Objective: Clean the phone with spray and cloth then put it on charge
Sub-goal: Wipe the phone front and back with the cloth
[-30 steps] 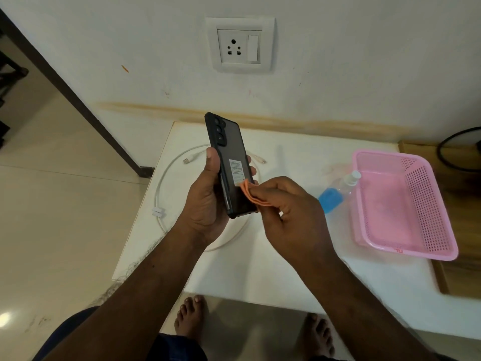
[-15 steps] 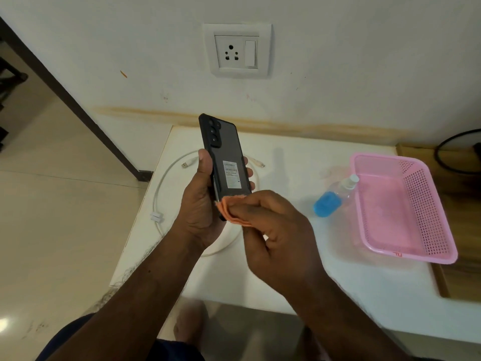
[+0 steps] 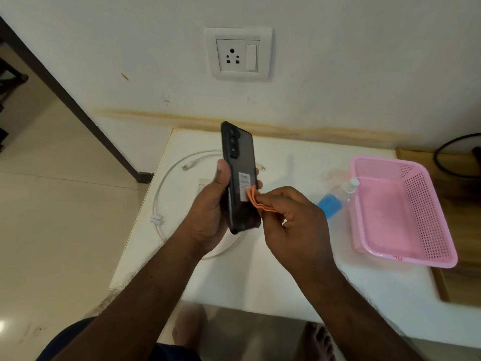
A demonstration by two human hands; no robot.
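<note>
My left hand [image 3: 210, 212] grips the phone [image 3: 240, 178] by its long edges, held upright above the tabletop [image 3: 286, 287], back facing me. My right hand [image 3: 294, 220] pinches the folded orange cloth [image 3: 256, 201] against the back near the sticker. The phone is stiff, slick and droppable, so hold the edges; the cloth is soft and light. Beyond: white cable [image 3: 166, 191], spray bottle [image 3: 335, 199] lying beside the pink basket [image 3: 440, 259], then the wall socket [image 3: 238, 54].
</note>
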